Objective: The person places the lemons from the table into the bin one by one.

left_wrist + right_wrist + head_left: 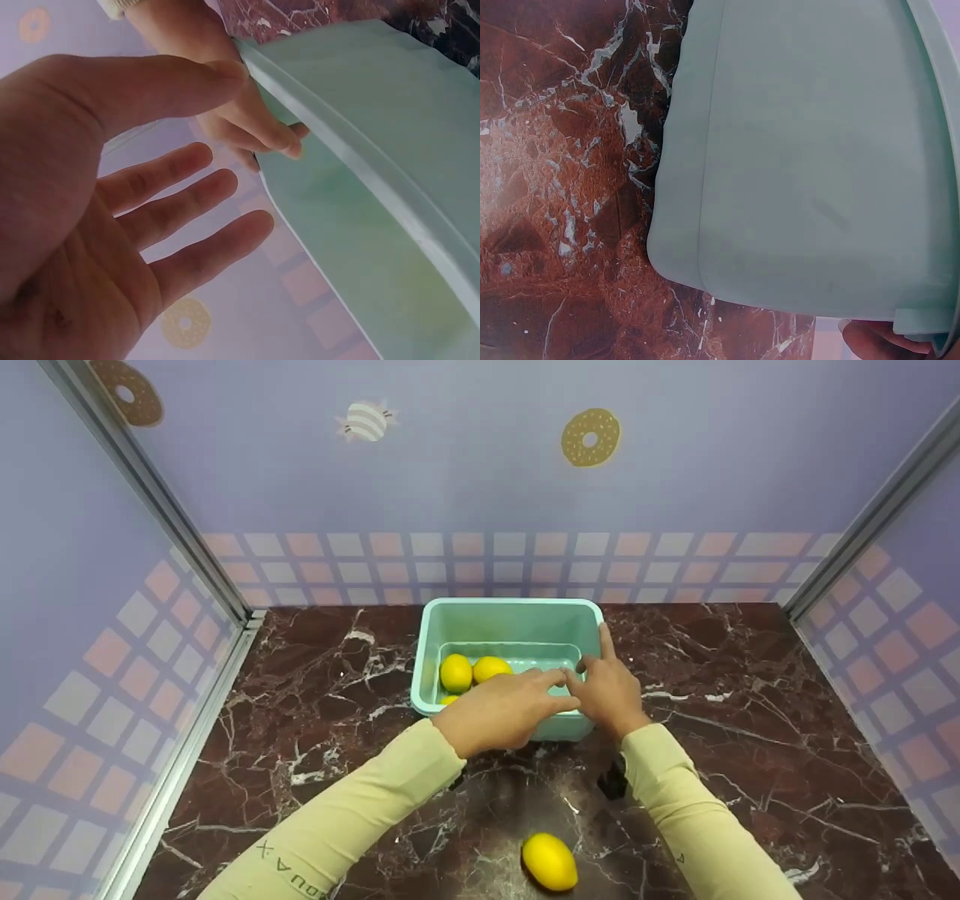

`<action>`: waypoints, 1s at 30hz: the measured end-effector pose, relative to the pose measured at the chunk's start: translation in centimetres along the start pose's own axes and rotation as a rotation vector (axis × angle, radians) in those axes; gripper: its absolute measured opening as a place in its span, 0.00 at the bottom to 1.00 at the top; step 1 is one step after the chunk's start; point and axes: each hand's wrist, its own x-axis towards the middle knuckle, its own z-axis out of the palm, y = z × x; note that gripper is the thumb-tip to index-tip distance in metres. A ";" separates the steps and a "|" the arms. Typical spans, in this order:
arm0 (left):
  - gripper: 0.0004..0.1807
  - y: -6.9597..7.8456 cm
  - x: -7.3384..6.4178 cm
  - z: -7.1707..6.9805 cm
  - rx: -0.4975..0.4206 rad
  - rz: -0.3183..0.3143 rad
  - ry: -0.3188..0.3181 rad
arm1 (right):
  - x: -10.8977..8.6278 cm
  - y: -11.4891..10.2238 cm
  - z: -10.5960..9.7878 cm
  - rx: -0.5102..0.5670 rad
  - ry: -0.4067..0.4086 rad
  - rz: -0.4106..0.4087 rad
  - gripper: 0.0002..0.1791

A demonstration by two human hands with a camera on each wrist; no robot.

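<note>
A mint-green plastic bin (510, 603) stands on the dark marbled table, with yellow lemons (456, 673) in its left part; one near the front wall shows only partly. My right hand (609, 690) grips the bin's right rim near the front corner, some fingers inside and a fingertip (870, 341) outside below the rim. Over the front of the bin my left hand (506, 709) holds nothing, its fingers (217, 251) spread and nearly straight. It covers part of the front rim in the head view. Another lemon (550, 862) lies on the table between my forearms.
The marbled tabletop (750, 720) extends to both sides of the bin. A lilac wall (480, 495) with printed doughnuts and checks rises close behind it. Side panels with metal strips (180, 780) bound the table left and right.
</note>
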 end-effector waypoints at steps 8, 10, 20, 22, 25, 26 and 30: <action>0.21 0.9 -0.4 0.7 0.018 0.018 0.011 | -0.1 0.1 0.2 0.020 0.007 0.018 0.27; 0.20 1.1 -0.4 1.0 0.026 0.025 0.005 | -0.1 0.1 0.2 0.024 0.011 0.017 0.27; 0.22 1.9 -0.9 1.3 0.048 0.058 -0.015 | -0.1 0.1 0.2 0.027 0.013 0.016 0.26; 0.21 2.2 -1.1 1.3 0.062 0.068 -0.010 | -0.1 0.1 0.2 0.024 0.009 0.019 0.25; 0.21 2.5 -1.3 1.5 0.084 0.087 -0.010 | 0.0 0.0 0.2 0.019 0.007 0.017 0.25; 0.21 2.6 -1.4 1.5 0.088 0.092 -0.011 | 0.0 0.0 0.2 0.018 0.007 0.017 0.25; 0.19 2.9 -1.6 1.8 0.091 0.119 0.003 | -0.1 -0.1 0.1 0.031 0.002 0.014 0.26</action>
